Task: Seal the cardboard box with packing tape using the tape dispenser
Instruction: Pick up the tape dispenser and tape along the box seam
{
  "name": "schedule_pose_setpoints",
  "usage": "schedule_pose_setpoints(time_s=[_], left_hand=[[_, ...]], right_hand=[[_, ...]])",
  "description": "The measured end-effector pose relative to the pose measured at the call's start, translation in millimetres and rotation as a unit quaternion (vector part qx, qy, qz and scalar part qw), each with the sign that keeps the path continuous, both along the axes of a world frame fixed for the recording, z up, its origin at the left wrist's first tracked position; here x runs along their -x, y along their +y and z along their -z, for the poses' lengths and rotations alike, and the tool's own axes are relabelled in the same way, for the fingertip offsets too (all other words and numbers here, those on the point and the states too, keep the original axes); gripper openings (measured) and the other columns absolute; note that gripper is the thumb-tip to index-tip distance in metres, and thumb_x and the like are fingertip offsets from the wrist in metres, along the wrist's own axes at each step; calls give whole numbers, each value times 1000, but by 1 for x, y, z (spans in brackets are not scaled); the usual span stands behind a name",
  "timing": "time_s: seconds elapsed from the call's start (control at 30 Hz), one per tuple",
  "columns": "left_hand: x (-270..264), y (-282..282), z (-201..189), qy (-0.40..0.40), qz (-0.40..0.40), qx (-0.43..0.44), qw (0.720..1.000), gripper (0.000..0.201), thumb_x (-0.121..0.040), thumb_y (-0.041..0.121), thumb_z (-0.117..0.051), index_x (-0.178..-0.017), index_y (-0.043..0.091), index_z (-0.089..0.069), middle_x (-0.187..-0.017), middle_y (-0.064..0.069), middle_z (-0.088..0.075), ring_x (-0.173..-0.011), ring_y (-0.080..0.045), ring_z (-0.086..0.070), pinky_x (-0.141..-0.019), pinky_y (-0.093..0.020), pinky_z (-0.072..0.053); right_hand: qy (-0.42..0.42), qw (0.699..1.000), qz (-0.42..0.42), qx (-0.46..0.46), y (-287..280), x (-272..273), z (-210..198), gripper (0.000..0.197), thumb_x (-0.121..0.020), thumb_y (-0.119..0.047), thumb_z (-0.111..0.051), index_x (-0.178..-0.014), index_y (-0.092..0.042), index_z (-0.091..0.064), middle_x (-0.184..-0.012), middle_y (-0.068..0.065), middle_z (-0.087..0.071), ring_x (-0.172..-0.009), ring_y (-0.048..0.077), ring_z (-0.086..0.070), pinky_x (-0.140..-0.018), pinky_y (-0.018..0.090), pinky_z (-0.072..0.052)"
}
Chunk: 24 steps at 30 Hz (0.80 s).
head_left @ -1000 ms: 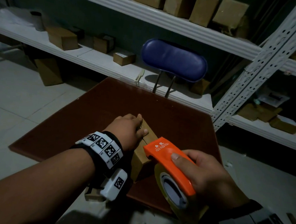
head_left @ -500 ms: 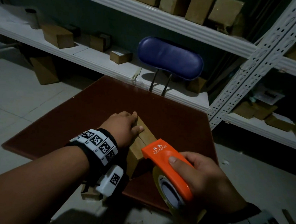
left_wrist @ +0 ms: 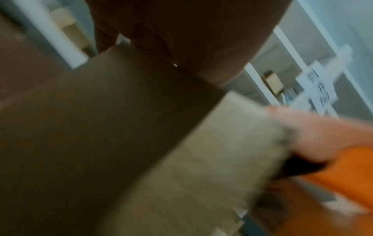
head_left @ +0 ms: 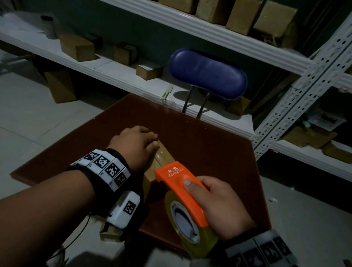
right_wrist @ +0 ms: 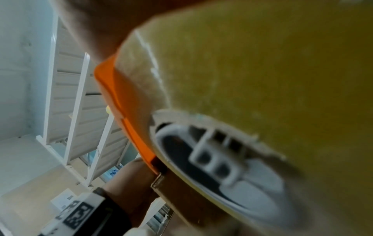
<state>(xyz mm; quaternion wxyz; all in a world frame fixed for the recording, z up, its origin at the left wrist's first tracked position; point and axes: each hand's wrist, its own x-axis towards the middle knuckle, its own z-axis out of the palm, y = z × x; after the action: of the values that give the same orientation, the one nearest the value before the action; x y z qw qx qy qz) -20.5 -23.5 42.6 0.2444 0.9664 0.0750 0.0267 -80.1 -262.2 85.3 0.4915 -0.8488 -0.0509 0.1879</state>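
A small cardboard box (head_left: 165, 156) lies on the red-brown table (head_left: 211, 148). My left hand (head_left: 137, 143) holds its far left end, fingers curled over the edge and thumb along the top. My right hand (head_left: 218, 202) grips an orange tape dispenser (head_left: 174, 176) loaded with a yellowish tape roll (head_left: 186, 220). The dispenser's front edge sits on the near end of the box top, and a glossy strip shows between it and my left thumb. In the left wrist view the box (left_wrist: 201, 159) fills the frame, with the dispenser (left_wrist: 353, 167) at the right. The right wrist view shows the tape roll (right_wrist: 262, 63) up close.
A blue chair back (head_left: 207, 73) stands behind the table. White shelves (head_left: 112, 75) carrying several cardboard boxes run along the wall, and a perforated metal upright (head_left: 297, 95) rises at the right. A small box (head_left: 111, 232) lies on the floor under the table's near edge.
The dispenser has slid a little toward me along the box top, baring slightly more of the top. My left hand stays on the box's far end.
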Motion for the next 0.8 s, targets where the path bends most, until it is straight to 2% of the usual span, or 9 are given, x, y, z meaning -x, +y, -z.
schedule_pose_setpoints(time_s=[0.03,0.1,0.17,0.27,0.4,0.8], left_hand=[[1,0,1,4,-1,26,1000,51,-95,57,-43,-145,42,-43,-154,1,-39,-141,-29,-33,-113,-53,-32],[4,0,3,8,9,56,998,69,-87,70,-40,-150,49,-22,-157,-3,-35,-143,-31,-29,-114,-56,-31],[6,0,5,8,21,40,999,77,-82,74,-44,-150,55,-12,-155,-5,-37,-142,-32,-30,-112,-55,-33],[5,0,5,10,11,30,999,74,-84,68,-55,-149,53,-22,-150,-3,-41,-138,-30,-33,-111,-53,-36],[1,-3,6,8,1,24,1000,67,-83,69,-56,-145,50,-36,-149,1,-41,-138,-27,-32,-112,-49,-35],[2,-9,8,8,2,37,999,68,-81,69,-58,-144,49,-40,-147,1,-43,-138,-26,-33,-111,-52,-36]], right_hand=[[1,1000,0,-1,1,-1,1,24,-89,-50,-67,-100,-30,-74,-89,-6,-79,-80,13,-75,-84,47,-61],[4,1000,0,-4,2,-3,2,23,-88,-49,-67,-99,-30,-74,-88,-5,-79,-79,14,-76,-84,47,-61],[10,1000,0,-5,2,-4,2,22,-89,-48,-67,-99,-30,-74,-89,-5,-79,-80,15,-76,-84,47,-61],[8,1000,1,-1,2,-3,1,22,-89,-47,-68,-100,-30,-73,-89,-5,-79,-79,13,-76,-83,45,-61],[-5,1000,3,1,1,-2,-2,18,-89,-46,-68,-99,-31,-73,-88,-6,-78,-79,12,-75,-82,42,-62],[6,1000,0,-2,-7,6,-6,23,-90,-47,-66,-105,-31,-72,-92,-4,-78,-81,13,-76,-83,43,-62]])
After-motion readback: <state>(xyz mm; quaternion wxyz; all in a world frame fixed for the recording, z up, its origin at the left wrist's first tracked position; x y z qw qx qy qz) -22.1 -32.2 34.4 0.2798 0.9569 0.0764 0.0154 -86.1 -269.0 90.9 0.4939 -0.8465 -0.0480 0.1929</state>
